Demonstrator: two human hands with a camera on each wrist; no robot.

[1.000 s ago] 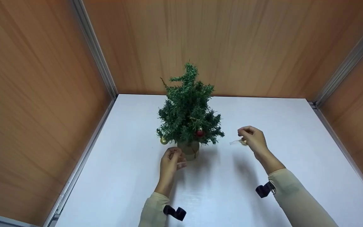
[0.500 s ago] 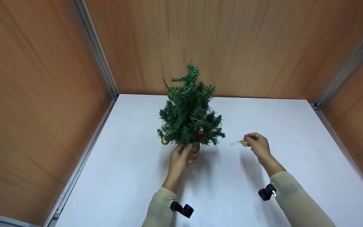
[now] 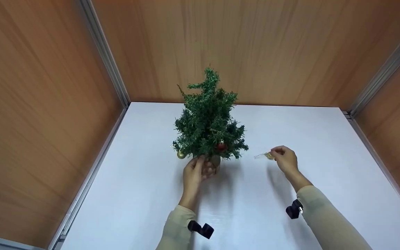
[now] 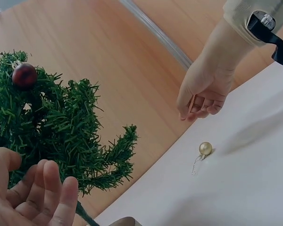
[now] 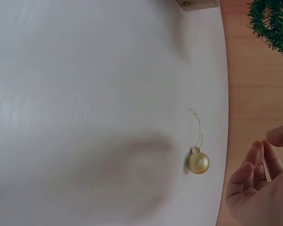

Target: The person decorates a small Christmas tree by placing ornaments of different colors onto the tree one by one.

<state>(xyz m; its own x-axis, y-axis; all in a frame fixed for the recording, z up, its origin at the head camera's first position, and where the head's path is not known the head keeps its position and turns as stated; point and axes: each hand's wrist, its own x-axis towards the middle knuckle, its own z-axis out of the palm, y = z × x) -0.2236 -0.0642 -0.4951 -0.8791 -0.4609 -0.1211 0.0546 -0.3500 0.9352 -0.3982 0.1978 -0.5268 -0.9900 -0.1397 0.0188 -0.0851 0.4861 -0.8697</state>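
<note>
Pot (image 3: 215, 161) partly hidden by left grip (image 3: 194, 173), gold bauble (image 5: 198, 163) with faint cord (image 5: 202, 134)

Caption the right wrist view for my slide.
Gold bauble and string on the white tabletop, apart from the fingers of the right hand, with green branches in a corner.

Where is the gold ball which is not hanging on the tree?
In the head view, the gold ball lies on the white table, right of the tree, close to the right hand.

Beige sleeves (image 3: 328, 215) bear small black wrist mounts (image 3: 293, 209)
</note>
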